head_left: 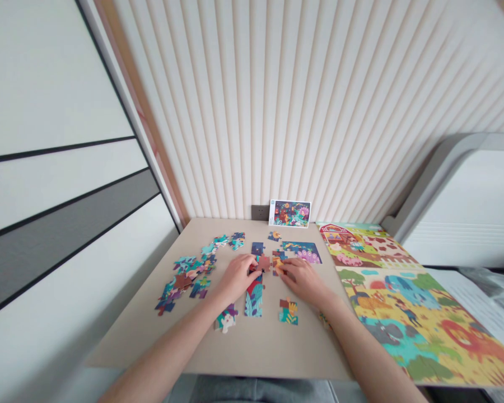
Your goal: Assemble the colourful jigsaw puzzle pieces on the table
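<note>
On a bench (239,355), a person's left hand (238,274), fingers curled, rests against a joined puzzle strip (254,301) while the right hand (304,278), fingers bunched, touches an orange piece (278,262) just beside it; whether either grips cannot be told. Loose pieces (183,281) lie to the left; a picture card (292,214) stands behind.

You have before you jigsaw pieces (253,302) that look like smooth printed cardboard, a smooth, matt worktop (243,354), a picture card (292,214) of stiff, paper-like board, a ridged, matt wall (235,112), crinkled, shiny clear plastic (493,280) and your own matt cloth trousers (260,390).
</note>
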